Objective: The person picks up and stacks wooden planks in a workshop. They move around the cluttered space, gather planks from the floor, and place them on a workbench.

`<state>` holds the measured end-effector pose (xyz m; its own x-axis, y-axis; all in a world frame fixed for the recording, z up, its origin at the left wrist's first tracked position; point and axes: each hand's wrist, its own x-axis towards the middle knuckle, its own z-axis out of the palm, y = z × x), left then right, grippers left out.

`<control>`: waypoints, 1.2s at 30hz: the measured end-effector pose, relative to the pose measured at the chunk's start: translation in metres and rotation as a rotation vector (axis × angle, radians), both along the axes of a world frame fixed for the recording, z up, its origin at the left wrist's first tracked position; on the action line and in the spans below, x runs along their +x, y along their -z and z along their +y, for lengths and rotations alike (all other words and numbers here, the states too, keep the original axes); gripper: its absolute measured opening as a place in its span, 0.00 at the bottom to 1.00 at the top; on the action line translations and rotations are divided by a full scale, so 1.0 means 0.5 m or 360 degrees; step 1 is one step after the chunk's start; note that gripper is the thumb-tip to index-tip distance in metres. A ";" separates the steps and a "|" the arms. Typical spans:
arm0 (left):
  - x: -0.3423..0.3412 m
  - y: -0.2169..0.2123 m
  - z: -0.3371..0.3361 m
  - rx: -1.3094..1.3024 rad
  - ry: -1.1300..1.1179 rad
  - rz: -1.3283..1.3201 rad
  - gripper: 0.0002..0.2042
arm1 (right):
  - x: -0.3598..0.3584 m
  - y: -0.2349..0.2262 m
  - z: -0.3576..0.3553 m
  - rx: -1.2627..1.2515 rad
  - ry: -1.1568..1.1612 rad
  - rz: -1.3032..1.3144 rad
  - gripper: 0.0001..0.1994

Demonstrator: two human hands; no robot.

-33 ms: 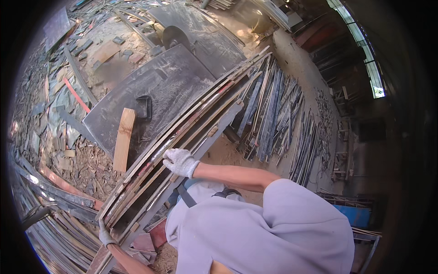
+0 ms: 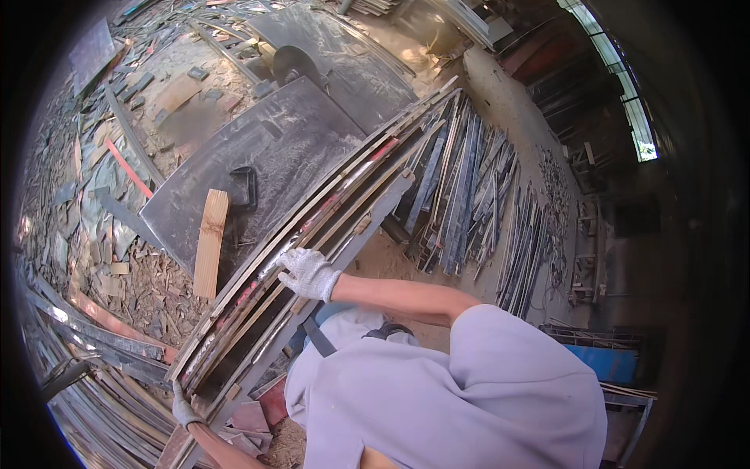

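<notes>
Several long, narrow wooden strips [image 2: 269, 270] run slantwise from the lower left toward the upper right, stacked along the near side of a dusty metal saw table [image 2: 293, 144]. My right hand [image 2: 309, 274], in a pale knitted glove, lies over the strips near their middle with its fingers curled on an edge. At the near left end, my gloved left hand [image 2: 184, 406] is closed on the end of the strips; part of its fingers is hidden. A circular saw blade [image 2: 297, 64] stands up from the table beyond. A short light wood block [image 2: 211, 242] rests on the table's near part.
Beside the block sits a black metal bracket-like piece [image 2: 244, 187]. Offcuts and chips [image 2: 144, 273] litter the ground at left. Long strips [image 2: 117, 406] lie in a pile at lower left. More strips [image 2: 461, 187] are heaped on the floor at right.
</notes>
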<state>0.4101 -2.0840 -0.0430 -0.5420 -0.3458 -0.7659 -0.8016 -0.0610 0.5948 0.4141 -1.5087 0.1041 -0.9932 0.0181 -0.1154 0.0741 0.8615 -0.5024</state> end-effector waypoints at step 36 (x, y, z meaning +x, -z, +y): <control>-0.025 -0.319 0.047 0.0207 -0.1359 0.1157 0.23 | -0.190 -0.192 -0.034 0.0238 -0.1111 0.0663 0.31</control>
<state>0.3975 -2.0606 0.1166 -0.4984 -0.7572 -0.4222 0.0663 -0.5189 0.8523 0.3193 -1.5255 0.2001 -0.7424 -0.6329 0.2196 -0.6699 0.7003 -0.2466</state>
